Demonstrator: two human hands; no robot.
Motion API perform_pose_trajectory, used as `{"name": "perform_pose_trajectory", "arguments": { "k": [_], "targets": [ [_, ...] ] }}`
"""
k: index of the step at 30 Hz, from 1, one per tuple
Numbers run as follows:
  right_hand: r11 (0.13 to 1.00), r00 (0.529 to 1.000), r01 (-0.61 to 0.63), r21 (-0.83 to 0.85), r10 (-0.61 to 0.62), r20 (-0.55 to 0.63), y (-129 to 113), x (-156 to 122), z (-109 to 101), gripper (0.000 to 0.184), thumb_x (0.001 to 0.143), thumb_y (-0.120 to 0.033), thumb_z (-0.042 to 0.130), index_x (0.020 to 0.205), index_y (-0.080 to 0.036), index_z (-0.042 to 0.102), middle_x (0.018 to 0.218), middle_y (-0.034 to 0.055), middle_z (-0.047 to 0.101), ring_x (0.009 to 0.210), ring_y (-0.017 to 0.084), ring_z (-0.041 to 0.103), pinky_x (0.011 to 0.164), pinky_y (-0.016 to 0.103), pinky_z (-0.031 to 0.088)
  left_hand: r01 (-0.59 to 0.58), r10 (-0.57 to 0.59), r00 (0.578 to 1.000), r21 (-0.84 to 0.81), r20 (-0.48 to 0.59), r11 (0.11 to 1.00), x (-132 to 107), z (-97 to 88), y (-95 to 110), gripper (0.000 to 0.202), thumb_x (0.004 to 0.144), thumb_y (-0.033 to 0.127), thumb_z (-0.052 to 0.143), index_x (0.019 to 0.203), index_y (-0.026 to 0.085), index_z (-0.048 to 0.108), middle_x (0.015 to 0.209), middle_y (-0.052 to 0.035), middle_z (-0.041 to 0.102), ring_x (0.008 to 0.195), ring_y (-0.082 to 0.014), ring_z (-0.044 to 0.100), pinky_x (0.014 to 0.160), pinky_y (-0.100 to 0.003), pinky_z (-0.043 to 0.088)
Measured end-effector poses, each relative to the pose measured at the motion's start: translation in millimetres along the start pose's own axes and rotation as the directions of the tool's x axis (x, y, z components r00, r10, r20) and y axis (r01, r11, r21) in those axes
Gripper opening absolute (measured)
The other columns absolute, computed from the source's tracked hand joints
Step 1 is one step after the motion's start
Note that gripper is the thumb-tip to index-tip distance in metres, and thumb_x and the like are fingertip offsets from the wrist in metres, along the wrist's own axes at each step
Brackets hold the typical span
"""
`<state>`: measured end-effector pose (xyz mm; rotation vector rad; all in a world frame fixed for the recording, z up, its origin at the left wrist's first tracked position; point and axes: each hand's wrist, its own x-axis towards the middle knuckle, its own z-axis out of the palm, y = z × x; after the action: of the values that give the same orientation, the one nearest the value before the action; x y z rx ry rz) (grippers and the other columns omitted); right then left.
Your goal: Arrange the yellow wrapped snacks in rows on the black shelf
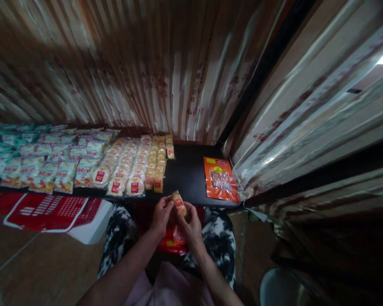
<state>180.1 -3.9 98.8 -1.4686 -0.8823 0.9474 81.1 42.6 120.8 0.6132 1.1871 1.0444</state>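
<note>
Between my two hands is a small wrapped snack cake (178, 203), yellowish with a red label, held tilted just off the shelf's front edge. My left hand (162, 216) pinches its left side with thumb and fingers. On its lower right, my right hand (190, 223) has its fingers closed round it. Below my hands, in my lap, lie red packages (178, 235), partly hidden by my hands and wrists. The nearest rows on the shelf are similar yellow wrapped cakes (158, 180), with round white wrapped cakes (136, 180) to their left.
A black shelf (188, 176) runs across in front of me. Blue-and-white snack packets (64, 172) and green packets (9, 138) fill its left side; an orange-red pouch (221, 180) lies right. A red basket (47, 212) is below left, a pale bucket (279, 287) lower right. Corrugated sheeting (178, 85) stands behind.
</note>
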Motion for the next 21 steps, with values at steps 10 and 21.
{"name": "perform_pose_trajectory", "arguments": {
  "k": [10, 21],
  "targets": [
    [0.977, 0.993, 0.061, -0.206, -0.081, -0.09, -2.9, -9.9, 10.7, 0.043, 0.075, -0.039, 0.06, 0.112, -0.017, 0.053, 0.106, 0.0078, 0.061, 0.092, 0.019, 0.058, 0.081, 0.032, 0.048, -0.031, 0.029, 0.997, -0.025, -0.077, 0.999, -9.7, 1.6, -4.1, 0.027, 0.071, 0.017, 0.068, 0.096, 0.013, 0.061, 0.089, -0.0066, 0.069, 0.079, -0.0149, 0.065, 0.076, -0.026, 0.051],
    [0.999, 0.997, 0.041, -0.034, -0.043, -0.06, -17.2, -17.8, 18.9, 0.043, 0.076, -0.04, 0.06, 0.112, -0.018, 0.055, 0.108, 0.007, 0.062, 0.092, 0.018, 0.059, 0.081, 0.03, 0.05, -0.104, 0.105, 0.993, 0.023, -0.053, 0.994, -5.5, -3.6, 10.5, 0.019, 0.069, 0.017, 0.068, 0.087, 0.013, 0.064, 0.086, -0.0053, 0.069, 0.079, -0.0148, 0.064, 0.075, -0.025, 0.05]
  ]
}}
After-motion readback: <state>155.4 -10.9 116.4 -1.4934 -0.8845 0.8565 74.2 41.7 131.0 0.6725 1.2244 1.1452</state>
